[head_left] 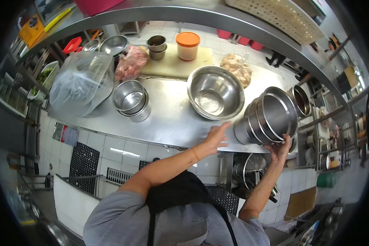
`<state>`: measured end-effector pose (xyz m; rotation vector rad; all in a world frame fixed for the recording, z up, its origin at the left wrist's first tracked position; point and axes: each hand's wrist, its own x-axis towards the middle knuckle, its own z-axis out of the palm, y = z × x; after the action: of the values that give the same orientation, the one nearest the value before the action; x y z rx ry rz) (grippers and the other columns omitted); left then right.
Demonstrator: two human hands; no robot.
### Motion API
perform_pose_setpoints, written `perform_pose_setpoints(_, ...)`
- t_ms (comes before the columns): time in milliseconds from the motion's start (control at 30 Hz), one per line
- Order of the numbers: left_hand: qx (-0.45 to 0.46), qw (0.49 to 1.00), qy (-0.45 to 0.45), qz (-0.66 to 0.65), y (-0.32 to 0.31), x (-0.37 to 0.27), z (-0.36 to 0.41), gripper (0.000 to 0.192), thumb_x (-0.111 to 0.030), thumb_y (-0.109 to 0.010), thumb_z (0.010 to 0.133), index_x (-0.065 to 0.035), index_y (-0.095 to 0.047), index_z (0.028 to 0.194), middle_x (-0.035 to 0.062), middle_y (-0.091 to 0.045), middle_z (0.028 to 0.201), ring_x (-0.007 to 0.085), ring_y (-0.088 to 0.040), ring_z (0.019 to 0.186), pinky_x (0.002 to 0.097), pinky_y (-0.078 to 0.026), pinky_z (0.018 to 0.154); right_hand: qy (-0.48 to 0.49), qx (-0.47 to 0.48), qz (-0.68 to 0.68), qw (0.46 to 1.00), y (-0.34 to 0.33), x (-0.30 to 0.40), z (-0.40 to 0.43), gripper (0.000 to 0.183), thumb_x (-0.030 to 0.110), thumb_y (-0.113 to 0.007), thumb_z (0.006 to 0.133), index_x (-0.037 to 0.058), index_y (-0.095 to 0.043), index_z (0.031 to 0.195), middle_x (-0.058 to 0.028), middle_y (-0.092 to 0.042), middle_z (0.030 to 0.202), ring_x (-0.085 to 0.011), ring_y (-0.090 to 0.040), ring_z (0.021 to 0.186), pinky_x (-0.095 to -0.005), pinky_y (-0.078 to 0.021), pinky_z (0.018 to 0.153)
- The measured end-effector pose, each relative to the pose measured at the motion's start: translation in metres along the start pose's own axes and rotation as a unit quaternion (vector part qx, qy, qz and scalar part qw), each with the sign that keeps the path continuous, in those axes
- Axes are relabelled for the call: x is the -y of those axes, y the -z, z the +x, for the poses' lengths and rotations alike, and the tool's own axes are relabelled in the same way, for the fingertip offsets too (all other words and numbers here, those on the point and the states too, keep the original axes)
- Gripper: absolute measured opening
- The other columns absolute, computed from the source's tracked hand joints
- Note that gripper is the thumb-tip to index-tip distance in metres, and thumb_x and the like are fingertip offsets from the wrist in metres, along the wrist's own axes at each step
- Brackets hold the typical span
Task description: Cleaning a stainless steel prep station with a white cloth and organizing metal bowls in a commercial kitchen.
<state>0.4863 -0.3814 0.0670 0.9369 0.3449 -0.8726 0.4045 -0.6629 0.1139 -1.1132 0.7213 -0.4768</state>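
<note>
My right hand grips the rim of a stack of nested stainless steel pots at the right end of the steel worktable. Between that stack and a wide metal bowl is my left hand, its fingers spread and nothing in it. The bowl stands in front of a tied plastic bag of pale food pieces. Two nested metal pots are at centre left. Behind them lies a plastic bag of pinkish raw meat.
A large clear plastic bag takes up the left end. An orange-lidded tub and small metal containers stand on a pale cutting board. A steel overhead shelf spans the worktable; black floor mats lie below.
</note>
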Motion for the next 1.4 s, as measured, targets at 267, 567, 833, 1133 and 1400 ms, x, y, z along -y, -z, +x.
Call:
perform_pose_setpoints(267,-0.134,0.967,-0.191,-0.105,0.072,-0.048,0.066,0.081,-0.01,-0.061,0.079,-0.0156,-0.009,0.14,0.0207,-0.03,0.138,0.0484,-0.044,0.118,0.0643,-0.052,0.075,0.223,-0.161,-0.12,0.954,-0.037,-0.022,-0.059,0.076,0.052,-0.055,0.087,0.011,-0.024,0.143,-0.0122,-0.037,0.143,-0.0312,-0.038,0.129,-0.0552,-0.0414,0.095)
perform_pose_setpoints(567,-0.218,0.948,-0.216,-0.085,0.084,0.021,-0.039,0.08,0.012,-0.044,0.068,-0.006,-0.024,0.144,0.0186,-0.045,0.132,0.0305,-0.048,0.121,0.0351,-0.051,0.087,0.464,0.036,-0.161,0.87,-0.076,-0.034,-0.113,0.048,0.021,-0.051,0.096,-0.0005,-0.035,0.136,-0.02,-0.049,0.13,-0.0295,-0.054,0.113,-0.0381,-0.0495,0.093)
perform_pose_setpoints(833,-0.199,0.932,-0.218,-0.21,0.143,0.098,-0.199,0.069,0.007,-0.048,0.07,-0.0078,-0.036,0.136,0.0154,-0.054,0.111,0.0292,-0.062,0.091,0.0445,-0.058,0.061,0.401,0.213,-0.208,0.866,-0.13,-0.065,-0.126,0.048,0.037,-0.053,0.094,0.0024,-0.046,0.127,-0.0198,-0.054,0.111,-0.0308,-0.055,0.1,-0.0471,-0.0497,0.083)
perform_pose_setpoints(1133,-0.279,0.678,-0.445,-0.514,0.233,0.233,-0.374,0.035,0.005,-0.057,0.075,0.0112,-0.053,0.109,0.018,-0.063,0.097,0.0289,-0.065,0.09,0.0406,-0.054,0.085,0.237,0.469,-0.244,0.815,-0.222,-0.13,-0.24,0.046,0.02,-0.055,0.094,0.0018,-0.041,0.134,-0.0127,-0.043,0.136,-0.0268,-0.049,0.117,-0.0417,-0.0445,0.096)
perform_pose_setpoints(1400,-0.058,0.441,-0.734,-0.513,0.309,0.369,-0.593,0.036,-0.004,-0.053,0.084,0.0112,-0.052,0.116,0.0343,-0.035,0.136,0.0378,-0.059,0.107,0.0337,-0.062,0.07,0.297,0.579,-0.274,0.708,-0.228,-0.232,-0.289,0.047,0.003,-0.055,0.088,0.0028,-0.041,0.133,-0.0167,-0.043,0.129,-0.0256,-0.057,0.097,-0.0339,-0.0484,0.08)
